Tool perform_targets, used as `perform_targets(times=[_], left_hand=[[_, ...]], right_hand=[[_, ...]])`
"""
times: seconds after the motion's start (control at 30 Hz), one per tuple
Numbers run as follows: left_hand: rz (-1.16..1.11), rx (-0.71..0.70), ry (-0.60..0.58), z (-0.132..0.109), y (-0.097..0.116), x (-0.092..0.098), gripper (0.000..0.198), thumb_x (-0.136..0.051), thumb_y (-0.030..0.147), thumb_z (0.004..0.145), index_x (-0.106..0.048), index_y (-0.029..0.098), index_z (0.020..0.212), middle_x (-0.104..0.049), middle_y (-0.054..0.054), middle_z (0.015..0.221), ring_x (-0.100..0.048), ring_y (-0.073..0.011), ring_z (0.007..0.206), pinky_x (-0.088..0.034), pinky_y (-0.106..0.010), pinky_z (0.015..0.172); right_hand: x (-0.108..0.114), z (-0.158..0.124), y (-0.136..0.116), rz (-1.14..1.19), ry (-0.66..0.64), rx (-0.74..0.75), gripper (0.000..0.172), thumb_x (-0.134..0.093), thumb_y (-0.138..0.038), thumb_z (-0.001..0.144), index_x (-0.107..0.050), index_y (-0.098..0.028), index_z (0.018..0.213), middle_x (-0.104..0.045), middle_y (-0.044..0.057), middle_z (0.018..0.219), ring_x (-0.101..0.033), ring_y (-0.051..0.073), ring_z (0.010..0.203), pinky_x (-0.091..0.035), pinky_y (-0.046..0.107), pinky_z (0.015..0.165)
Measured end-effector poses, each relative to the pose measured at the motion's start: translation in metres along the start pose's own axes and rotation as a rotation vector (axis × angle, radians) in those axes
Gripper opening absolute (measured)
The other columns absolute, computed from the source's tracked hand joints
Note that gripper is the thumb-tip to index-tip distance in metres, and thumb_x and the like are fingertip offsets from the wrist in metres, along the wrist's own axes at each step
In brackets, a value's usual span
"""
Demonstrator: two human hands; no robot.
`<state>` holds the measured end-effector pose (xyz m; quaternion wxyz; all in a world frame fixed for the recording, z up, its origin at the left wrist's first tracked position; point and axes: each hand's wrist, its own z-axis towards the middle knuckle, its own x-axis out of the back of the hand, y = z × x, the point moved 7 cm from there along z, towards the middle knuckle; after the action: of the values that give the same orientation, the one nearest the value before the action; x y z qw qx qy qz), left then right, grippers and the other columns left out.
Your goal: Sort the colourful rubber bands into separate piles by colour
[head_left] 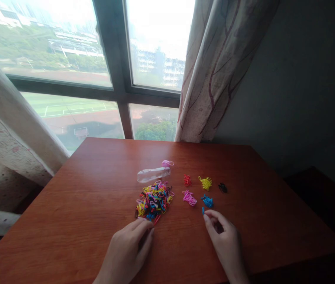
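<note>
A heap of mixed coloured rubber bands (155, 199) lies mid-table. At its near edge is my left hand (130, 246), fingers curled together beside a red band (157, 219); whatever is between the fingertips is hidden. My right hand (223, 232) pinches a small blue rubber band (203, 210) between thumb and forefinger, just in front of a small pile of blue bands (207, 201). Around that pile lie pink bands (189, 198), red bands (187, 180), yellow bands (205, 182) and a few black bands (222, 187), each colour in its own little group.
Behind the mixed heap a clear plastic container (153, 174) lies on its side, with a pink lid-like piece with a loop (166, 163) beyond it. The brown wooden table (96, 177) stands against a window between curtains (209, 71).
</note>
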<state>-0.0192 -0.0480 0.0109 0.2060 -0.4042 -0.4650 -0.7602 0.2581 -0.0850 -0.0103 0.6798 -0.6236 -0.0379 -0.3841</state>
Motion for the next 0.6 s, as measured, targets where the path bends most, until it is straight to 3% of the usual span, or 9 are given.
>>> perform_targets(times=[0.2,0.6], left_hand=[[-0.002,-0.008,-0.003,0.001,0.000,0.000,0.017,-0.048,0.020,0.094,-0.063,0.025,0.090,-0.071,0.001,0.086,-0.069,-0.0158,0.075,-0.050,-0.023,0.065],[-0.001,-0.029,0.015,0.000,-0.001,0.000,0.016,-0.048,0.021,0.094,-0.063,0.026,0.089,-0.071,0.001,0.086,-0.070,-0.0159,0.075,-0.050,-0.023,0.066]], right_hand=[[0.027,0.024,0.020,-0.130,0.097,-0.011,0.037,-0.060,-0.053,0.086,-0.073,-0.018,0.088,-0.071,0.006,0.075,-0.066,0.019,0.064,-0.052,0.026,0.058],[0.018,0.035,0.022,-0.238,0.098,0.113,0.031,-0.057,-0.045,0.090,-0.073,-0.018,0.091,-0.072,0.006,0.078,-0.066,0.018,0.065,-0.051,0.025,0.061]])
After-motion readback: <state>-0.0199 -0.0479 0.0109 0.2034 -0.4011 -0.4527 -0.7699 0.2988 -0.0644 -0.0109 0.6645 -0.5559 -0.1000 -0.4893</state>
